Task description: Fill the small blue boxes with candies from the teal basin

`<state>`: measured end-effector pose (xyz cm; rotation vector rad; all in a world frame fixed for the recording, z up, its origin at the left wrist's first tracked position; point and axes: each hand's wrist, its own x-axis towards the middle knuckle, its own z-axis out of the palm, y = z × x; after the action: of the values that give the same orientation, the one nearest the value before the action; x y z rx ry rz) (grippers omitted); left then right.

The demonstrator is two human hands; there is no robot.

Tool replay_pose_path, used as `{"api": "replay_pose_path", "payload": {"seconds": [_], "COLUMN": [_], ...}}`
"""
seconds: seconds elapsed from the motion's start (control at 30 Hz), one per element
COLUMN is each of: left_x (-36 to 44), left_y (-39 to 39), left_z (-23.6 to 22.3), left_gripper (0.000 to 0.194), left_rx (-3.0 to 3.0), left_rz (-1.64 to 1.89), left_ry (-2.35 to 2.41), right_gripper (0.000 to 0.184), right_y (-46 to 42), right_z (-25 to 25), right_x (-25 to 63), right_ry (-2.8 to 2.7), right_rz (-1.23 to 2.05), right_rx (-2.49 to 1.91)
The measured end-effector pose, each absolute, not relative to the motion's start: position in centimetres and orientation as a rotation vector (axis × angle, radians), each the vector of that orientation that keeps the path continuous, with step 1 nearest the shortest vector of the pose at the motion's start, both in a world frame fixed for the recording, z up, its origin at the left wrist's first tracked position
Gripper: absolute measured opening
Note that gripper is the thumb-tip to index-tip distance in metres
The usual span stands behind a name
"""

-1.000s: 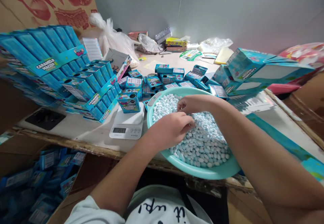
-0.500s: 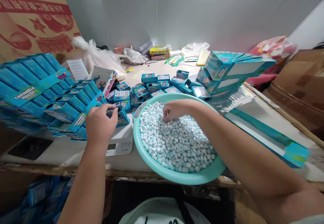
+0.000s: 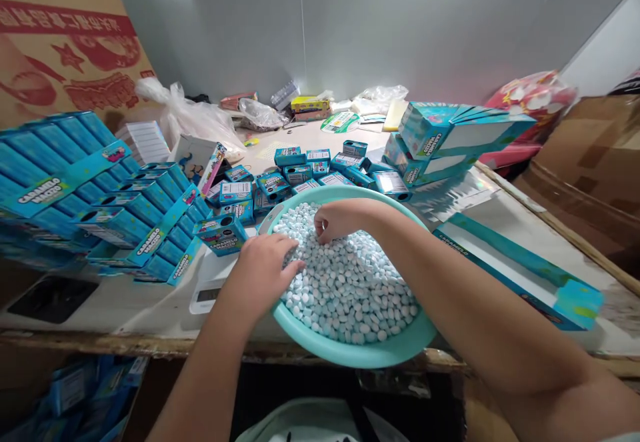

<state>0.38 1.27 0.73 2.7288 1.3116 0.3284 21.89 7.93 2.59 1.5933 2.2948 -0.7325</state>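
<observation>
A turquoise plastic basin (image 3: 350, 355) is filled with small white and pale blue candies (image 3: 345, 289). My right hand (image 3: 337, 221) is closed in the far left part of the candies, its fingers curled with the tips down among them; what they hold is hidden. Over the basin's left rim reaches my left hand (image 3: 267, 269), open, thumb apart from the fingers, close above the candies. Left of it a blue candy box (image 3: 220, 234) stands on a white digital scale (image 3: 204, 289), which my left hand and wrist partly cover.
Several loose blue boxes (image 3: 273, 187) lie behind the basin. Filled display trays (image 3: 155, 235) are stacked at left, a long open tray (image 3: 515, 269) and folded cartons (image 3: 435, 135) at right. A black flat object (image 3: 53, 299) lies near the table's front edge. More boxes (image 3: 75, 389) sit below.
My left hand went from the candies to the box on the scale, then back to the basin's left side, opening. My right hand stayed in the candies. The view swung right.
</observation>
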Motion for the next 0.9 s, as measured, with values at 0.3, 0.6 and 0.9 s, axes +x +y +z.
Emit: {"api": "replay_pose_path", "payload": {"seconds": [0.3, 0.6, 0.9], "left_x": [0.7, -0.1, -7.7], "left_y": [0.8, 0.5, 5.8], "left_z": [0.2, 0.2, 2.1], "left_gripper": [0.016, 0.018, 0.026], "left_rx": [2.442, 2.345, 2.095], "left_rz": [0.608, 0.851, 1.098], "left_ry": [1.213, 1.226, 1.91], "right_gripper": [0.04, 0.041, 0.038], "right_y": [7.9, 8.0, 8.0], "right_z": [2.7, 2.5, 2.7], "right_x": [22.1, 22.1, 22.1], "right_ry": [2.32, 2.301, 2.278], "right_rz": [-0.764, -0.772, -0.804], "right_rx": [1.583, 1.586, 1.624]}}
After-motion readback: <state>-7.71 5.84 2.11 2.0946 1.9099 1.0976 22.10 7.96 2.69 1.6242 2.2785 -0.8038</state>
